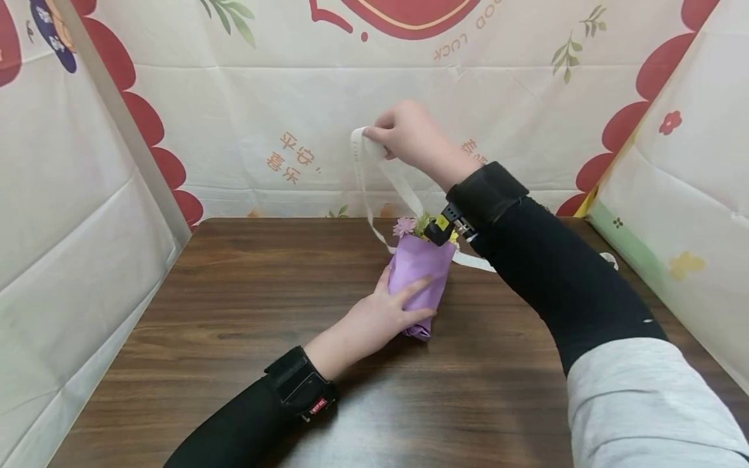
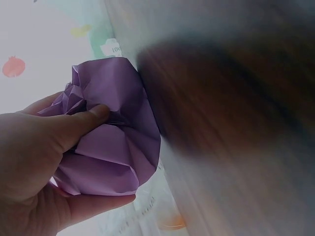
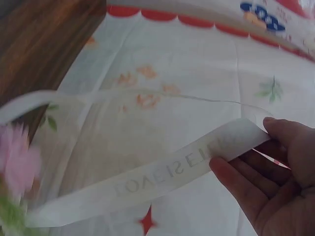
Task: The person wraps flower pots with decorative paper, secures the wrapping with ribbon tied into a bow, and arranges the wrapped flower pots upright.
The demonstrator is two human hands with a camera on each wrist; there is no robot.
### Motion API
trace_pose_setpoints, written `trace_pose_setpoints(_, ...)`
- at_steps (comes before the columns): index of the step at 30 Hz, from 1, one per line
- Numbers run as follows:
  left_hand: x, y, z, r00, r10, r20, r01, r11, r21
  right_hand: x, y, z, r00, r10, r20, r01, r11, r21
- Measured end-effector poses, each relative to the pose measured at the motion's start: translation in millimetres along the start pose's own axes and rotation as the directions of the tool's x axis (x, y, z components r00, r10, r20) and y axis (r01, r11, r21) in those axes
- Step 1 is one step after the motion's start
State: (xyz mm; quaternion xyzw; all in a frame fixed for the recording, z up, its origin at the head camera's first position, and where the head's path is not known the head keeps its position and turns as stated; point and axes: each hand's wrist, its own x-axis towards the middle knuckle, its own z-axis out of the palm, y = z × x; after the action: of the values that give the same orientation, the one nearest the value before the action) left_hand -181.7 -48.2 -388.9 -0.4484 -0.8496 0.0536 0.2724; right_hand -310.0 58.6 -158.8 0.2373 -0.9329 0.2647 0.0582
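A small bouquet wrapped in purple paper stands tilted on the table, with a pink flower and some yellow and green showing at its top. My left hand grips the wrapped part low down; in the left wrist view its thumb presses the folded paper base. Above the flowers my right hand pinches a white ribbon between thumb and fingers. Printed letters run along the ribbon in the right wrist view. The ribbon loops down behind the bouquet, and a length comes out at its right.
The brown wooden table reaches back to a printed cloth wall, with cloth on both sides too. A white roll lies at the right edge, partly hidden by the right forearm.
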Motion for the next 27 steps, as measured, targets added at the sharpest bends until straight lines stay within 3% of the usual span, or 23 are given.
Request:
trace_pose_setpoints(7, -0.2, 0.6, 1.2, 1.000, -0.015, -0.014, 0.014, 1.000, -0.024, 9.7, -19.5, 19.5, 0.991, -0.109, 0.080, 0.111, 0.994, -0.015)
trace_pose_setpoints(14, -1.0, 0.2, 0.7, 1.000, -0.017, -0.002, 0.017, 0.999, -0.036, 25.8, -0.1, 27.4, 0.998, -0.049, 0.038, 0.048, 0.999, 0.018)
trace_pose_setpoints(22, -0.9, 0.5, -2.9, 0.998, -0.036, 0.047, 0.037, 0.999, -0.039, 36.7, 25.2, 22.5, 0.993, 0.019, -0.117, -0.013, 0.998, 0.055)
trace_pose_setpoints(24, -0.6, 0.4, -3.9, 0.997, -0.042, 0.058, 0.044, 0.998, -0.040, 38.7, 28.9, 21.6, 0.994, 0.023, -0.103, -0.019, 0.999, 0.040)
trace_pose_setpoints(27, -0.4, -0.3, -4.3, 0.998, -0.037, 0.057, 0.039, 0.999, -0.025, 39.4, 29.0, 22.8, 1.000, 0.028, -0.010, -0.027, 0.999, 0.030)
